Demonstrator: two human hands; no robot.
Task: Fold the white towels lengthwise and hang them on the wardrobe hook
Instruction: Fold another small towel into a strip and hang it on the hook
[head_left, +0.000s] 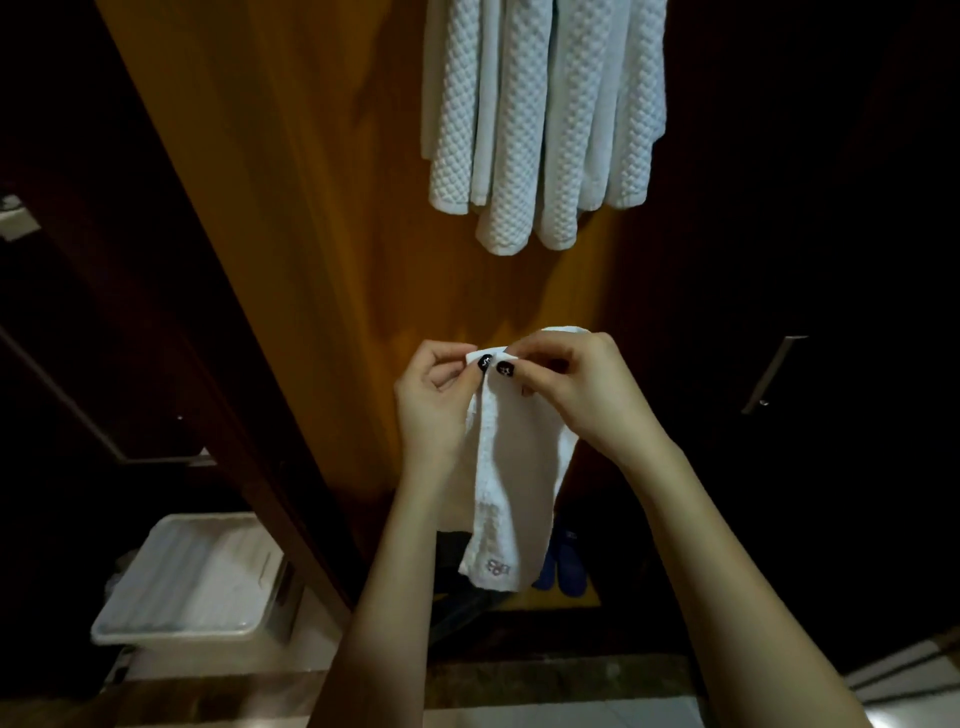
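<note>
The white towel (519, 467) is folded into a long narrow strip. It hangs straight down from the fingers (447, 354), in the air in front of a wooden panel (291, 208). Its weave is fine. Near its lower end, far below the fingers, there is a small embroidered mark. The left hand (436, 400) and the right hand (576, 395) are close together at the top edge. Each hand pinches this edge between the thumb and the curled fingers, and the two dark-painted thumbnails almost touch. A fold of the cloth rises just above the right fingers.

Well above the fingers, the hanging towels (540, 119), white with a coarser bumpy weave, lie against the same panel in several strips side by side. Their top is cut off by the frame. Below the fingers, partly hidden behind the held towel's lower end, is a pair of blue slippers (563, 569). Down and to the left of the fingers, a pale plastic bin (171, 631) with something white inside stands on the floor (571, 717). To the right of the fingers is a dark door with a metal handle (774, 374). The room is dim, and the floor has pale tiles and a dark stone strip.
</note>
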